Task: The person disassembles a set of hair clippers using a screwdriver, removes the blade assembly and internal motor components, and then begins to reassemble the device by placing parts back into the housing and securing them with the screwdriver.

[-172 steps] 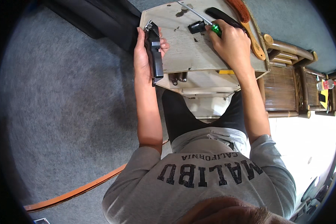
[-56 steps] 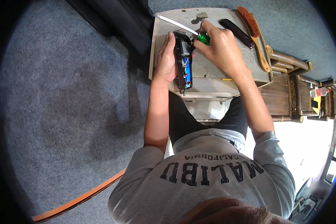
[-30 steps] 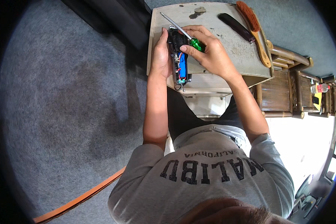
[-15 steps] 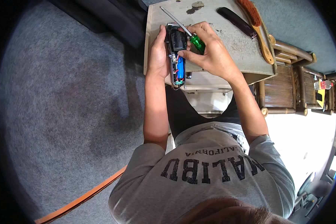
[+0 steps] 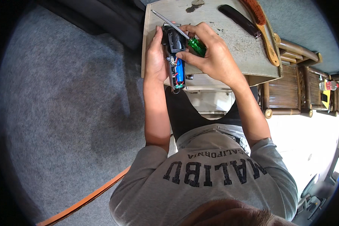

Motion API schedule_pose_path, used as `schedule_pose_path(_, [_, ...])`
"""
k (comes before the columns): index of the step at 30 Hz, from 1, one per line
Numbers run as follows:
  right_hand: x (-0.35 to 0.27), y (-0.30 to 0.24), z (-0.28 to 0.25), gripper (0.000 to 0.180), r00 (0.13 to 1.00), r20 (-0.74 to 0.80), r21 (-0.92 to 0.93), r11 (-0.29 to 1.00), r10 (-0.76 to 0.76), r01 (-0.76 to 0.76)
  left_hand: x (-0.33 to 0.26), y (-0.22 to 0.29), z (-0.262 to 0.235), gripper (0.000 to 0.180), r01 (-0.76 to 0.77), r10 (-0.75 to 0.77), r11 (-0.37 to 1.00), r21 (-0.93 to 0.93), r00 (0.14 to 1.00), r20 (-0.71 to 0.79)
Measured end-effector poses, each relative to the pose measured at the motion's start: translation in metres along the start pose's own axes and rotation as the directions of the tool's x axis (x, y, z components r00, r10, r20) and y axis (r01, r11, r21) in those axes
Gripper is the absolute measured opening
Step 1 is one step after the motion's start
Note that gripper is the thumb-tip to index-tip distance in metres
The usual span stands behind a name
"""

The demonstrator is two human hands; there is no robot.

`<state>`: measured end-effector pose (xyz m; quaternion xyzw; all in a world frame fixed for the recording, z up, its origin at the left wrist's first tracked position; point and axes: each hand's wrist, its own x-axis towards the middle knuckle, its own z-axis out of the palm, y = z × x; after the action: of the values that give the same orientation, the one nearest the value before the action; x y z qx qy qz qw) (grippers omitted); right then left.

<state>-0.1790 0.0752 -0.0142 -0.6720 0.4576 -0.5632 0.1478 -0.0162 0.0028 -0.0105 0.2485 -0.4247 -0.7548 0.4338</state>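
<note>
1. The left hand [image 5: 156, 56] is curled along one side of a dark hair clipper [image 5: 173, 59], cradling it with the open side up, near the left part of the worktop [image 5: 233, 60] and reaching past its near edge
2. The right hand [image 5: 214, 49] has a green-handled screwdriver [image 5: 195, 44] tucked in its grip, shaft slanting away across the clipper's far end, while the thumb rests on the clipper
3. From where I stand the clipper looks compact but fairly dense, with a stiff shell that could be slick; I'd hold it by the outer sides, as that left palm does
4. The delicate part, I'd say, is the inside: thin red wires [image 5: 176, 77] could snag or pull loose, so fingers are best kept off them
5. As for containers, the clipper's own shell holds a blue cylinder [image 5: 180, 70], likely a battery, below a black inner block [image 5: 176, 40]
6. Under the worktop's near edge is a pale recess, with a small dark thing [image 5: 190, 77] I can't make out
7. Farther right on the worktop lie a dark oblong object [image 5: 239, 20] and a rust-bristled brush [image 5: 267, 39]
8. Beyond, on bamboo furniture [image 5: 283, 86], there's a clear bottle [image 5: 331, 86]; I can't tell what's in it
</note>
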Motion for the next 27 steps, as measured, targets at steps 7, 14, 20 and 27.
schedule_pose_path(7, [0.002,0.002,0.001,0.058,0.996,-0.059,0.065,0.996,0.07,-0.066,-0.005,0.003,0.004,0.054,0.01,-0.009,1.0,-0.023,1.0,0.02])
schedule_pose_path(14, [0.001,-0.005,-0.002,0.059,0.984,0.047,0.077,0.982,0.169,-0.172,0.003,-0.006,-0.002,0.057,-0.014,0.011,0.997,-0.079,0.999,-0.042])
schedule_pose_path(20, [0.001,-0.004,-0.002,0.059,0.985,0.082,0.059,0.986,0.153,-0.158,0.001,-0.002,-0.006,0.058,0.027,-0.026,0.999,-0.031,0.999,0.021])
schedule_pose_path(27, [0.001,0.002,0.001,0.06,0.99,0.075,0.023,0.992,0.122,-0.124,0.001,-0.003,-0.005,0.058,0.011,-0.011,0.999,-0.047,1.0,0.0])
